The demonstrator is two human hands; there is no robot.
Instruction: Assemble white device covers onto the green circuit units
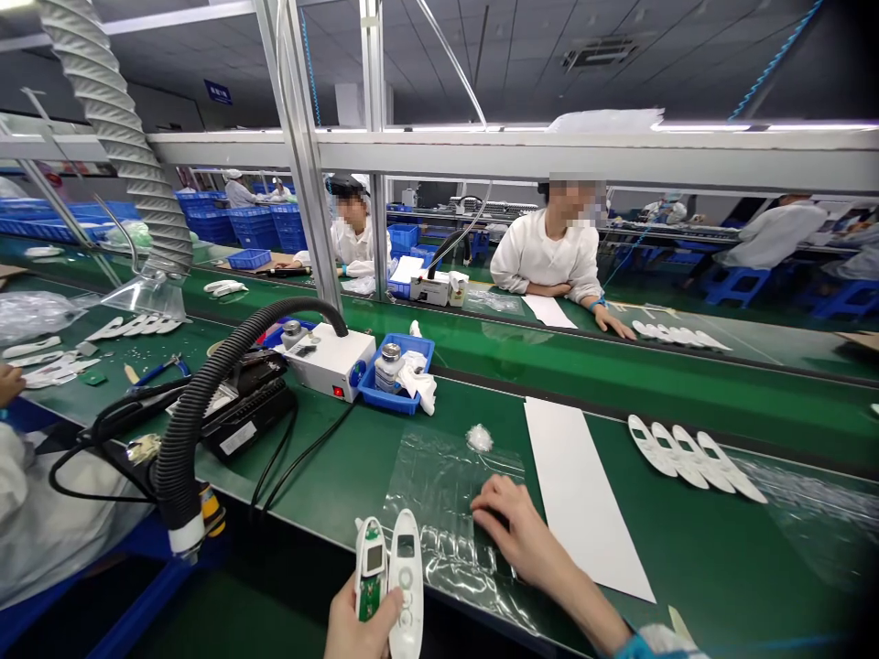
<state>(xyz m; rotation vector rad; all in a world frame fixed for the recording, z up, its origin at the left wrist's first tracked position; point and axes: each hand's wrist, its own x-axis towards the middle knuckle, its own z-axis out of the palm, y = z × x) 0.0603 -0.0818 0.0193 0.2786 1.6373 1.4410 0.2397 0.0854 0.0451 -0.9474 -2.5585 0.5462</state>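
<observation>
In my left hand [361,627], low in the middle, are two long white plastic pieces held side by side. One is a housing half [372,558] with a green circuit board and a small screen in it. The other is a white oval cover [406,586] with a window and button holes; my thumb presses on it. My right hand [515,526] is over a clear plastic bag [439,485] on the bench, its fingers loosely bent and apart, with nothing visible in them. Just beyond it sits a small clear plastic clump [479,437].
A white paper strip [583,494] lies right of my hand, with several white covers [693,453] beyond it. A blue tray [396,366] holds a bottle and cloth. A black hose [199,412] arches from a white box [330,361]. A co-worker [549,247] sits across the green belt [481,352].
</observation>
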